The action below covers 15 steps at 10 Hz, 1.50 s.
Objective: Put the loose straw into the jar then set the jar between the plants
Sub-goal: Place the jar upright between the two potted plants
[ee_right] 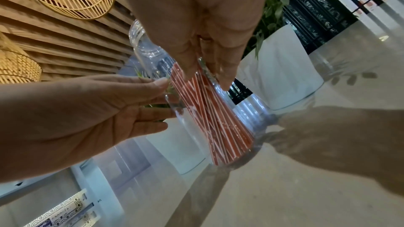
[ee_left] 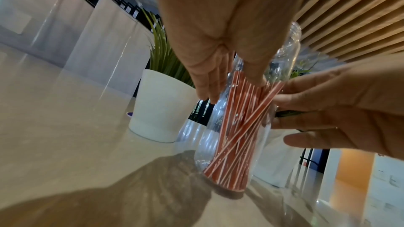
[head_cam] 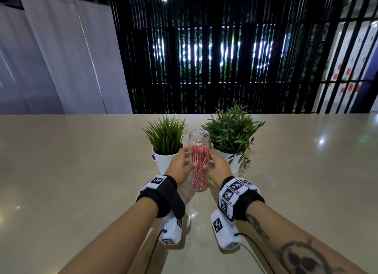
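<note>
Now, from the head view, the jar (head_cam: 199, 161) stands upright on the table (head_cam: 81, 171) just in front of the gap between the grassy plant (head_cam: 166, 134) and the leafy plant (head_cam: 232, 130), red straws (head_cam: 199, 167) bundled inside and none visible loose on the tabletop. The step in hand looks like the final placement: it would go best by sliding or lifting the jar straight back with even pressure on both sides, keeping it vertical so the tall, narrow body does not tip and the leaves are not snagged. The left hand (head_cam: 181, 166) and right hand (head_cam: 218, 167) flank the jar at mid-height. In the left wrist view, the left hand's fingers (ee_left: 207, 82) lie nearly straight along the clear wall with the thumb across the front, a light cradle, not a clench; the white pot (ee_left: 159, 106) sits just beside. In the right wrist view, the right hand's fingers (ee_right: 220, 68) are likewise extended, tips against the jar's side, while the opposite hand's straight fingers meet the other side. Neither hand wraps the jar; both press it between flat fingers.
</note>
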Each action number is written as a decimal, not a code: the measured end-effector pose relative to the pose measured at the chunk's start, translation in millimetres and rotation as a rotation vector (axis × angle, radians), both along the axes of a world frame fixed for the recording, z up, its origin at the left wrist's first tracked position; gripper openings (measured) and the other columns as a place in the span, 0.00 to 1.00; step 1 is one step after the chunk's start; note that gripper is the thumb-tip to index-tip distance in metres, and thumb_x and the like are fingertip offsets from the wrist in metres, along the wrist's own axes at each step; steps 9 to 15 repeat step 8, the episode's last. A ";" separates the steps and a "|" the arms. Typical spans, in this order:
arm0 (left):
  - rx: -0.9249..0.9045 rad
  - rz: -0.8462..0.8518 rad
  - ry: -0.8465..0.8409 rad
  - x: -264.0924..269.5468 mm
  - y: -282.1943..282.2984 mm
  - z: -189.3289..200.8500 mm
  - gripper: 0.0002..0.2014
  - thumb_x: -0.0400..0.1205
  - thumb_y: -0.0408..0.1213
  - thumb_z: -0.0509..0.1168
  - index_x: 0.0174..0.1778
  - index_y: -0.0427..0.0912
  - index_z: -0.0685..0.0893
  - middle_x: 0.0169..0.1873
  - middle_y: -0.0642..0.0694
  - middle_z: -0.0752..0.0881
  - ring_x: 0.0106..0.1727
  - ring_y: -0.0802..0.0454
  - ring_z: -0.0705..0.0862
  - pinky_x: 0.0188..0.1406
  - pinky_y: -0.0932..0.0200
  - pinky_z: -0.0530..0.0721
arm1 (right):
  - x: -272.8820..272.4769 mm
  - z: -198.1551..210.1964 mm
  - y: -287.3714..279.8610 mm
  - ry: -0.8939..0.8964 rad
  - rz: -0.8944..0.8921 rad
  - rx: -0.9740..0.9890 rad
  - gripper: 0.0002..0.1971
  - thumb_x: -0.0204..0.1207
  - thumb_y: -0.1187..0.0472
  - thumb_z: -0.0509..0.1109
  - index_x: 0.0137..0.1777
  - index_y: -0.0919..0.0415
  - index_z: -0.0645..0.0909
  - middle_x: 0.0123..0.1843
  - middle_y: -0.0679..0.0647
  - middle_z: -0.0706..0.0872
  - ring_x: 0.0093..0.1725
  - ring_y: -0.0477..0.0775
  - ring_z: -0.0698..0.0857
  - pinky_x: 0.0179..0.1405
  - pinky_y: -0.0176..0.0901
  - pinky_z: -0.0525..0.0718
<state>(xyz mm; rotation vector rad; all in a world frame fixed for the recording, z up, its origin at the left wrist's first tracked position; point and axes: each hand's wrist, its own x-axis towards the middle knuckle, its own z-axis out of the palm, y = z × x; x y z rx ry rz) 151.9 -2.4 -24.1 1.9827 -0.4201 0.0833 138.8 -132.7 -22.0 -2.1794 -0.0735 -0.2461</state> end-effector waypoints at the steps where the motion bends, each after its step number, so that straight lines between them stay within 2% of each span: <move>1: 0.032 0.019 -0.005 4.8 0.6 -4.9 0.35 0.74 0.46 0.65 0.73 0.34 0.60 0.67 0.38 0.74 0.67 0.43 0.75 0.63 0.54 0.72 | 4.1 -4.9 3.5 0.013 -0.005 -0.008 0.25 0.77 0.69 0.63 0.74 0.58 0.68 0.66 0.64 0.83 0.64 0.64 0.82 0.68 0.53 0.77; 2: 0.048 0.065 0.008 11.3 -0.7 -7.6 0.29 0.79 0.35 0.63 0.73 0.35 0.59 0.71 0.32 0.73 0.70 0.38 0.74 0.67 0.49 0.71 | 5.4 -7.9 3.3 0.021 0.002 0.003 0.25 0.79 0.68 0.62 0.75 0.56 0.66 0.66 0.65 0.83 0.65 0.65 0.81 0.67 0.53 0.77; 3: 0.007 0.064 0.021 11.1 -0.8 -12.3 0.33 0.77 0.42 0.65 0.73 0.35 0.58 0.71 0.33 0.72 0.70 0.38 0.74 0.65 0.53 0.71 | 6.0 -11.5 2.0 0.034 0.014 0.010 0.25 0.80 0.66 0.60 0.76 0.56 0.65 0.67 0.65 0.82 0.65 0.65 0.81 0.67 0.54 0.78; 4: 0.008 0.039 0.035 8.7 -0.8 -12.5 0.40 0.69 0.49 0.61 0.74 0.35 0.56 0.71 0.33 0.72 0.71 0.38 0.73 0.63 0.56 0.70 | 7.0 -13.5 1.5 0.055 0.006 0.016 0.22 0.80 0.65 0.61 0.74 0.62 0.69 0.67 0.67 0.82 0.65 0.65 0.81 0.68 0.53 0.78; 5: 0.050 0.032 0.042 10.2 -2.7 -14.2 0.36 0.76 0.44 0.64 0.75 0.36 0.53 0.73 0.33 0.70 0.73 0.38 0.71 0.68 0.50 0.69 | 7.5 -11.5 1.8 0.091 0.004 -0.039 0.22 0.81 0.63 0.60 0.74 0.62 0.67 0.68 0.66 0.81 0.65 0.64 0.81 0.64 0.49 0.77; 6: 0.135 0.050 0.040 8.4 -3.5 -15.3 0.38 0.79 0.42 0.62 0.78 0.37 0.46 0.77 0.34 0.63 0.77 0.39 0.65 0.73 0.49 0.64 | 3.6 -5.2 1.5 0.145 0.003 -0.055 0.26 0.82 0.62 0.57 0.80 0.60 0.58 0.72 0.67 0.77 0.68 0.64 0.78 0.62 0.47 0.77; 7: 0.183 0.212 -0.042 6.6 0.1 -13.6 0.35 0.80 0.38 0.61 0.78 0.36 0.48 0.78 0.34 0.61 0.77 0.39 0.64 0.74 0.49 0.62 | -1.2 -2.6 -5.4 0.101 -0.053 -0.057 0.23 0.82 0.62 0.56 0.78 0.63 0.63 0.69 0.68 0.79 0.65 0.63 0.80 0.60 0.45 0.77; 8: 0.185 0.410 -0.206 -5.3 7.6 -1.9 0.26 0.78 0.33 0.63 0.71 0.39 0.63 0.70 0.36 0.71 0.64 0.39 0.77 0.62 0.46 0.77 | -7.9 3.0 -15.9 -0.048 -0.178 -0.096 0.12 0.80 0.59 0.59 0.55 0.63 0.81 0.52 0.63 0.88 0.51 0.62 0.85 0.49 0.48 0.81; 15: 0.185 0.410 -0.206 -5.3 7.6 -1.9 0.26 0.78 0.33 0.63 0.71 0.39 0.63 0.70 0.36 0.71 0.64 0.39 0.77 0.62 0.46 0.77 | -7.9 3.0 -15.9 -0.048 -0.178 -0.096 0.12 0.80 0.59 0.59 0.55 0.63 0.81 0.52 0.63 0.88 0.51 0.62 0.85 0.49 0.48 0.81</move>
